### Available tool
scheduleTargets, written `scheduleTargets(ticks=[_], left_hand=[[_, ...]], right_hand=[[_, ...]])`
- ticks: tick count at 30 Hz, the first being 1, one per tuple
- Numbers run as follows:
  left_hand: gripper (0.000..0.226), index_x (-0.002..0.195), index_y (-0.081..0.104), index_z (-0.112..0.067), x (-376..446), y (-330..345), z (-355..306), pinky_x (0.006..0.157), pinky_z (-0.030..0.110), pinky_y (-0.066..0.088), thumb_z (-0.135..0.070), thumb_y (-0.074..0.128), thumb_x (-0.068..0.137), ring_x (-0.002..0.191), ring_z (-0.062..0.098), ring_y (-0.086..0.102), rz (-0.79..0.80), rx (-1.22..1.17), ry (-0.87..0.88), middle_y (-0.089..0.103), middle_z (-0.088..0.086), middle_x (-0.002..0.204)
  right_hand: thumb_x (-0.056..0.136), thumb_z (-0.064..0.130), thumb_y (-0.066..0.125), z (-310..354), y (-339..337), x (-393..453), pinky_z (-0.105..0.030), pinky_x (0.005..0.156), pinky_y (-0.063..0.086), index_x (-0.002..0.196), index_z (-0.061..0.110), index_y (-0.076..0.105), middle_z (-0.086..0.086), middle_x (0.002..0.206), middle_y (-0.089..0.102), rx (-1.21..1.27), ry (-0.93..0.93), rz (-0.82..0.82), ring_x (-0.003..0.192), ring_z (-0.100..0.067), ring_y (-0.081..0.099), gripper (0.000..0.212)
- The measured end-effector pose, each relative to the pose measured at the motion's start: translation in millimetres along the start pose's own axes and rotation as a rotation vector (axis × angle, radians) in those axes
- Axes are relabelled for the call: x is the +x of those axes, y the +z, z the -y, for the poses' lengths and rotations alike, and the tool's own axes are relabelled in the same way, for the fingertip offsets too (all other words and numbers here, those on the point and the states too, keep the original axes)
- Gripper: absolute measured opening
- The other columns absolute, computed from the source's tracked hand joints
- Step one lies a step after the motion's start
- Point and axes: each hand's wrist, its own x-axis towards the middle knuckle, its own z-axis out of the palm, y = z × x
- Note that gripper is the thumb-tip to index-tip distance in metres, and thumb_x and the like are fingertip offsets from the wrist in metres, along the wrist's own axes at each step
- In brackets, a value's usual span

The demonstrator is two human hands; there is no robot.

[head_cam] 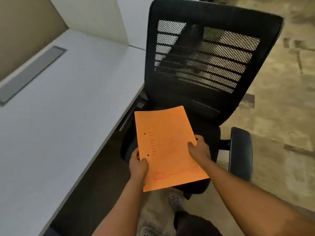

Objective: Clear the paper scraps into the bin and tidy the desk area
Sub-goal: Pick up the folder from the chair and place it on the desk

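From the head view, an orange folder (167, 147) is held flat above the seat of a black office chair (201, 65), just in front of the mesh backrest. The folder's left long edge is gripped by the left hand (138, 165), thumb on top beside the nearer of two punched holes; its right long edge is gripped by the right hand (199, 149), fingers curled over the top face. The near short edge of the folder overhangs the front of the chair seat. A white desk (59, 116) lies to the left of the chair, its edge running close along the seat. An armrest (241, 152) projects on the chair's right side, and beyond it open carpet (281, 108) is seen.
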Motion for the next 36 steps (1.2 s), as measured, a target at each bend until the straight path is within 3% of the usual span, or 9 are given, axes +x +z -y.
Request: scheduleTargets(ticks=[5, 9, 13, 16, 19, 24, 31, 36], left_hand=[[0.055, 0.140, 0.041, -0.033, -32.7, -72.4, -19.4, 0.061, 0.029, 0.052, -0.011, 0.047, 0.091, 0.087, 0.007, 0.062, -0.065, -0.124, 0.111, 0.055, -0.018, 0.097], [0.038, 0.123, 0.050, -0.039, -53.5, -138.3, -15.9, 0.067, 0.034, 0.056, -0.015, 0.047, 0.093, 0.088, 0.012, 0.067, -0.116, -0.233, 0.129, 0.065, -0.007, 0.104], [0.048, 0.140, 0.044, -0.027, -64.2, -207.3, -2.4, 0.082, 0.045, 0.057, -0.012, 0.044, 0.094, 0.097, 0.021, 0.065, -0.249, -0.258, 0.118, 0.063, 0.005, 0.118], [0.050, 0.141, 0.044, -0.025, -69.2, -258.1, 11.8, 0.073, 0.037, 0.056, -0.011, 0.044, 0.093, 0.097, 0.021, 0.064, -0.326, -0.306, 0.118, 0.063, 0.007, 0.121], [0.048, 0.140, 0.047, -0.025, -72.6, -298.7, 21.5, 0.063, 0.030, 0.052, -0.011, 0.044, 0.094, 0.093, 0.018, 0.064, -0.401, -0.369, 0.117, 0.063, 0.005, 0.118], [0.042, 0.136, 0.049, -0.025, -61.0, -345.7, 29.9, 0.076, 0.041, 0.056, -0.014, 0.045, 0.096, 0.098, 0.022, 0.064, -0.483, -0.449, 0.091, 0.063, 0.004, 0.120], [0.041, 0.132, 0.050, -0.026, -6.1, -396.1, 35.9, 0.063, 0.032, 0.052, -0.013, 0.048, 0.093, 0.091, 0.017, 0.065, -0.603, -0.521, 0.047, 0.064, -0.002, 0.111], [0.046, 0.131, 0.053, -0.022, 48.2, -435.8, 25.7, 0.084, 0.046, 0.056, -0.009, 0.052, 0.088, 0.096, 0.023, 0.066, -0.687, -0.492, -0.009, 0.067, 0.003, 0.112]], right_hand=[[0.093, 0.033, 0.054, 62.6, 13.9, -51.9, -0.031, 0.062, 0.042, 0.128, 0.027, 0.037, 0.006, 0.101, 0.054, 0.132, -0.155, -0.061, 0.078, -0.007, 0.053, 0.039], [0.092, 0.033, 0.055, 115.5, 40.9, -90.2, -0.029, 0.063, 0.043, 0.131, 0.029, 0.037, 0.011, 0.099, 0.055, 0.172, -0.254, 0.063, 0.083, -0.006, 0.055, 0.043], [0.089, 0.033, 0.057, 164.7, 79.3, -128.7, -0.026, 0.056, 0.039, 0.127, 0.029, 0.042, 0.016, 0.094, 0.055, 0.168, -0.384, 0.178, 0.081, -0.004, 0.056, 0.041], [0.089, 0.033, 0.058, 196.4, 116.8, -157.5, -0.026, 0.057, 0.042, 0.126, 0.029, 0.043, 0.009, 0.102, 0.058, 0.164, -0.470, 0.289, 0.083, -0.006, 0.058, 0.040], [0.091, 0.028, 0.058, 221.8, 150.0, -177.5, -0.026, 0.062, 0.044, 0.133, 0.024, 0.044, 0.003, 0.114, 0.058, 0.159, -0.530, 0.378, 0.086, -0.007, 0.057, 0.045], [0.093, 0.026, 0.055, 258.7, 199.3, -191.6, -0.034, 0.082, 0.041, 0.144, 0.023, 0.038, -0.005, 0.136, 0.052, 0.006, -0.634, 0.447, 0.106, -0.017, 0.050, 0.054], [0.094, 0.023, 0.053, 321.7, 278.7, -177.4, -0.036, 0.096, 0.039, 0.142, 0.020, 0.044, -0.007, 0.134, 0.057, -0.148, -0.742, 0.486, 0.122, -0.025, 0.052, 0.049], [0.093, 0.025, 0.054, 374.3, 351.7, -157.9, -0.040, 0.099, 0.040, 0.142, 0.021, 0.044, -0.006, 0.134, 0.058, -0.192, -0.758, 0.570, 0.121, -0.026, 0.054, 0.050]])
